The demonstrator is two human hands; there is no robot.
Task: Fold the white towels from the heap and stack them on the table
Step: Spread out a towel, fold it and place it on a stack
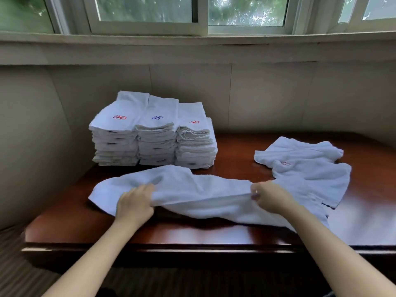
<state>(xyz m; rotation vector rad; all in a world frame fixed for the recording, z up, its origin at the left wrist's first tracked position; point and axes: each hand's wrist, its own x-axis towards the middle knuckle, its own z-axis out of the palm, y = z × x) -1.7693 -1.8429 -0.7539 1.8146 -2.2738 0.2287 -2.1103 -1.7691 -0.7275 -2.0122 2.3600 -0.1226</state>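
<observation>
Head view. Dark polished wooden table (192, 234) set against a pale wall beneath a window (197, 13); daylight from behind. Three stacks of folded towels (154, 133) ranged side by side at the far left of the table, embroidered marks uppermost, presumably kept clear of the working space. Remaining heap (308, 166) of loose white towels spread flat at the right, within easy reach. One towel (199, 194) drawn out lengthwise across the near middle of the table, its right end overlapping the heap. Left hand (134, 203) curled round the towel's near edge, fingers tucked under the cloth; right hand (269, 197) pinched on the same edge, thumb above. Edge lifted slightly off the table between the two grasps, probably to carry it over for a lengthwise fold. Fold judged barely begun; far edge lying rumpled just before the stacks.
</observation>
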